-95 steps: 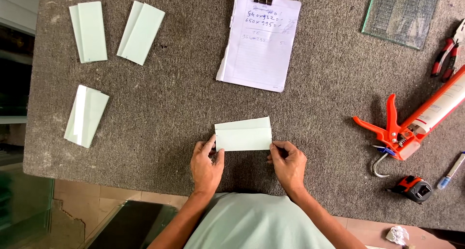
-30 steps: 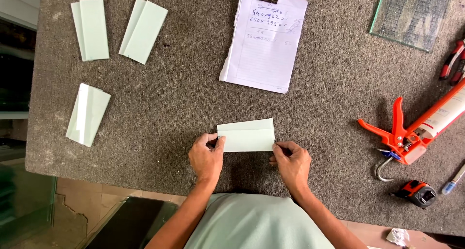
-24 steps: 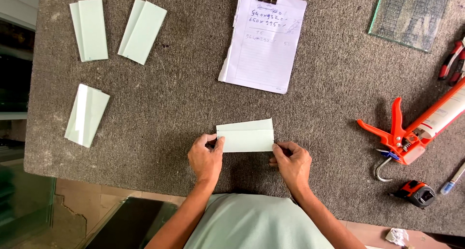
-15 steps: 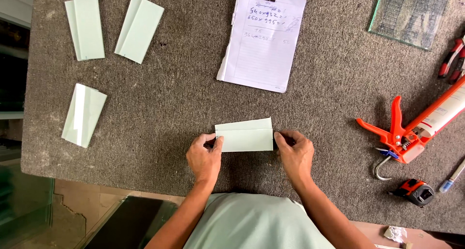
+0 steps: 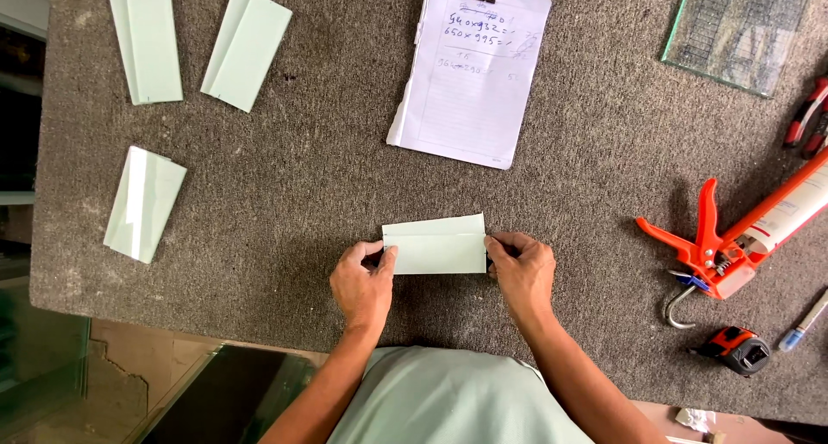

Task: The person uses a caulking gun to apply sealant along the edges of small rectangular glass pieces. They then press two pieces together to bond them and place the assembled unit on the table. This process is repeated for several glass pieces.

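My left hand (image 5: 364, 282) and right hand (image 5: 521, 270) each have a pinching grip on opposite ends of the pale green glass strip (image 5: 435, 245), flat on the tabletop (image 5: 345, 194) between them.

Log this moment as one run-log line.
left hand: holds glass piece left end | right hand: holds right end | on grey table

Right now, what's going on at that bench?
A person holds a pale green glass strip flat on the grey felt bench, left hand at its left end and right hand at its right end. It looks like two pieces laid overlapping. Three similar pairs lie at the upper left. A clipped notepad lies ahead, and an orange caulking gun and tape measure sit to the right.
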